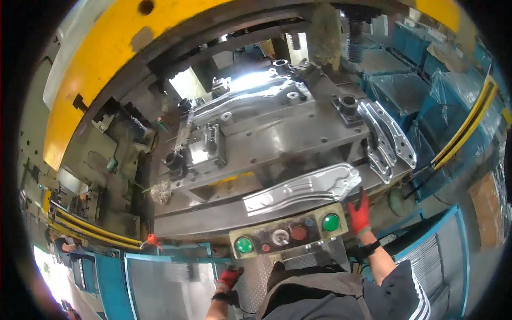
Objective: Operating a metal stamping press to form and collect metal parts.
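Observation:
My right hand [359, 214], in a red glove with dark fingertips, is beside the right end of a control box [314, 234]. Its fingers are stretched and apart, with nothing in them. Just beyond those fingertips, a silvery stamped metal part [304, 188] lies along the front ledge of the press. Lower down, my left hand [230, 277], gloved in red, hangs below the box's left end. Its fingers look loosely extended and hold nothing visible. Green buttons, one [244, 245] on the left and another [330, 222] on the right, stand on the box.
A large die [277, 138] sits ahead, with another long formed part [250, 101] on it. Several stamped parts [385, 138] lie at its right corner. Blue-framed carts stand at the lower left [128, 282] and lower right [458, 234]. Yellow guard bars [466, 125] flank the press. Another person [66, 246] is far left.

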Demonstrator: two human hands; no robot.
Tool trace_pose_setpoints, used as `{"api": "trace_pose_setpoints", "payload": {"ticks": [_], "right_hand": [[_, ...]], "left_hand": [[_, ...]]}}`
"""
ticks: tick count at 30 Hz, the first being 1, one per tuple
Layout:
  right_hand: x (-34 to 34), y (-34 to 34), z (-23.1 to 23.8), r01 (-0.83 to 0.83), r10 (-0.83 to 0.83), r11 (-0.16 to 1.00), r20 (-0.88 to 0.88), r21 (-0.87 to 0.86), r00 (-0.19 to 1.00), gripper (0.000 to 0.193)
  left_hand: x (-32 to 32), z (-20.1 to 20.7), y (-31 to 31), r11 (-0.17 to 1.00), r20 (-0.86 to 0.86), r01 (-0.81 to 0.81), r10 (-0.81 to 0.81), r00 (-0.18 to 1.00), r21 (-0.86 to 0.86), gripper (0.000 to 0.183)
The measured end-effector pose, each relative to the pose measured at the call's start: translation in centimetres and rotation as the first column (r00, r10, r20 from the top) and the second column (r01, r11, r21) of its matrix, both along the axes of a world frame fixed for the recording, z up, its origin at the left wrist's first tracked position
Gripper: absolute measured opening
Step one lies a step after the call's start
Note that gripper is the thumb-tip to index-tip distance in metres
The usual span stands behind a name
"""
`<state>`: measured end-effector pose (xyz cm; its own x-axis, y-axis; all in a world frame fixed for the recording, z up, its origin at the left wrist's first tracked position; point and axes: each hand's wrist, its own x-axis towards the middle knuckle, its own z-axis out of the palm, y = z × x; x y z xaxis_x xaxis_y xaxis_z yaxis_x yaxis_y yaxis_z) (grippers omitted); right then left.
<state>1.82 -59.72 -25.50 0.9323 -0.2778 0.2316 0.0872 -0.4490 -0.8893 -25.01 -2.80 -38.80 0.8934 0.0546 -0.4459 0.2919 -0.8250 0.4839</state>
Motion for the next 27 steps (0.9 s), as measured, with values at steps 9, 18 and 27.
{"api": "trace_pose_setpoints", "payload": {"ticks": [9, 18, 27], "right_hand": [[1.2, -2.9, -10.4, -0.135, 0.238, 0.946, -0.349, 0.294, 0.906, 0.035], [1.1, -6.0, -15.2, -0.465, 0.443, 0.884, -0.380, 0.035, 0.812, 0.061], [2.4, -1.4, -10.0, -0.434, 0.672, 0.729, -0.432, 0.530, 0.601, 0.060]], "left_hand": [[14.0, 4.9, -5.5, 0.505, -0.058, -0.311, 0.454, 0.889, -0.805, 0.046], [16.1, 2.5, -5.8, 0.633, -0.016, -0.346, 0.466, 0.885, -0.693, 0.060], [14.6, 3.2, -5.2, 0.696, -0.006, -0.490, 0.572, 0.820, -0.525, 0.067]]}}
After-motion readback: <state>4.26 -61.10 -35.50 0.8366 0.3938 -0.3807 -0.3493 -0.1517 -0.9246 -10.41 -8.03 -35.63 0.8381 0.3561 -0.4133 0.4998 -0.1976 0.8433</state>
